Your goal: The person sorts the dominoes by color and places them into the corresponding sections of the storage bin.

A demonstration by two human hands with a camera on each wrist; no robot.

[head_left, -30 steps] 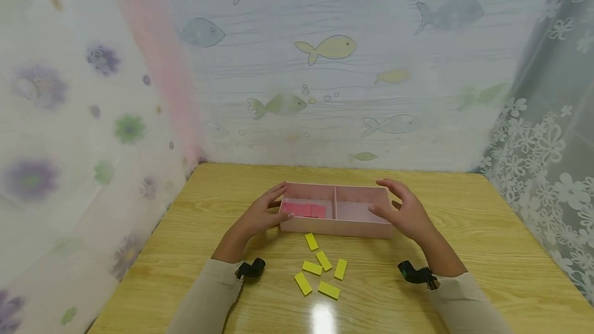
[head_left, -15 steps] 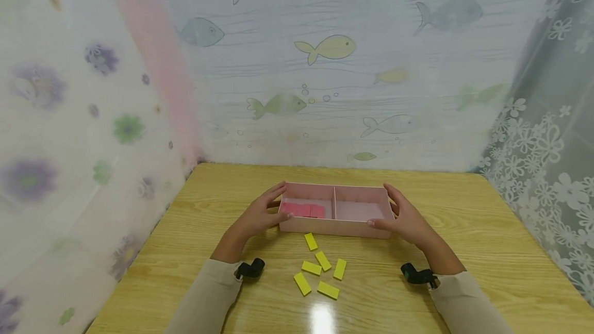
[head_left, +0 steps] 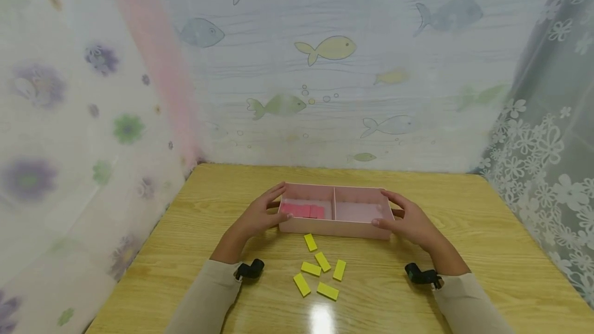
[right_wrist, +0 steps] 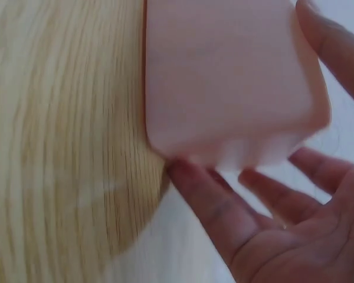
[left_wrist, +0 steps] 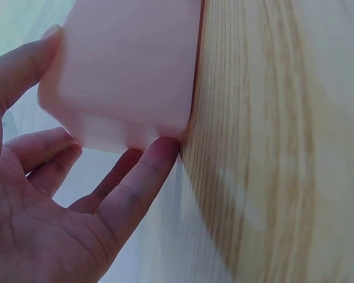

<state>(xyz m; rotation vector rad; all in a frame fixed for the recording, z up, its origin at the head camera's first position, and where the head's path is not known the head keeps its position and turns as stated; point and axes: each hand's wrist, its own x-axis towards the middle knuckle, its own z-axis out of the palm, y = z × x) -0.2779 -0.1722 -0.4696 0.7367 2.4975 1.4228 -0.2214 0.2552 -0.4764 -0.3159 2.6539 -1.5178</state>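
Note:
A pink two-compartment box (head_left: 335, 228) stands on the table, its long side towards me. My left hand (head_left: 259, 215) grips the left end, thumb on the front wall and fingers around the end. At the other end my right hand (head_left: 412, 222) holds the box, its thumb on the front rim and a finger at the back corner. Flat pink blocks (head_left: 302, 211) lie in the left compartment; none show in the right one. Both wrist views show fingertips against the end walls of the box (left_wrist: 130, 65). Several yellow blocks (head_left: 311, 268) lie loose before the box.
The wood-grain table (head_left: 464, 210) reaches back to a curtain with printed fish (head_left: 325, 48). Flowered curtains (head_left: 127, 128) hang at both sides. A small black camera (head_left: 250, 269) sits on each wrist.
My right hand came in to touch the box's right end, then shifted slightly right along it. The left hand kept its hold. The yellow blocks and the box look nearly unmoved.

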